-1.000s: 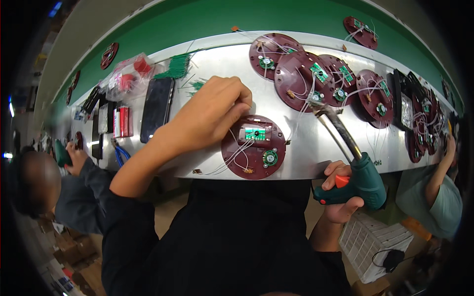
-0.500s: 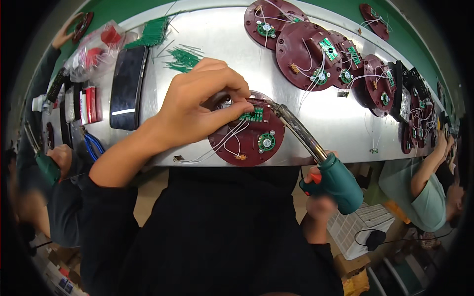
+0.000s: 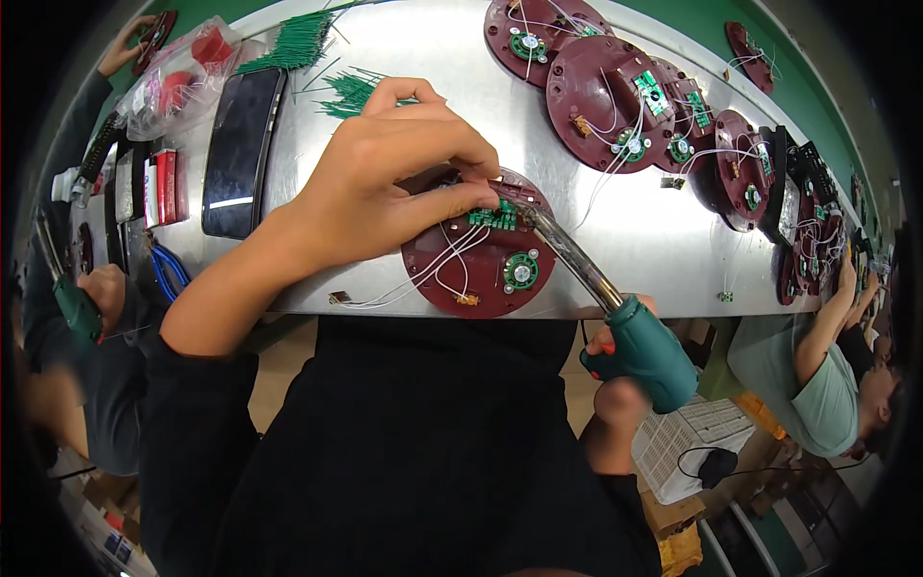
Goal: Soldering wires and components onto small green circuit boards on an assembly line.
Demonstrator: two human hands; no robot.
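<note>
My left hand [image 3: 404, 168] is closed in a pinch over the green circuit board [image 3: 493, 219] on a round dark-red plastic disc [image 3: 452, 279]. What its fingertips hold is hidden. My right hand [image 3: 620, 399] grips a dark-green soldering gun [image 3: 656, 356] with a red trigger. Its long metal barrel slants up to the left, and the tip meets the board's edge close to my left fingertips. White wires run from the board to a small speaker [image 3: 521, 273], a tan connector [image 3: 467, 300] and a tiny part [image 3: 340, 298] at the table's front edge.
More wired dark-red discs [image 3: 601, 106] lie at the far right. Green wire bundles [image 3: 353, 94] sit at the back, beside a black phone [image 3: 240, 154]. Blue-handled pliers [image 3: 169, 272] and a plastic bag [image 3: 183, 91] are at left. Other people work on both sides.
The view has shifted slightly. My left hand still pinches at the board, and the soldering gun's tip stays at the board's edge with its barrel barely moved.
</note>
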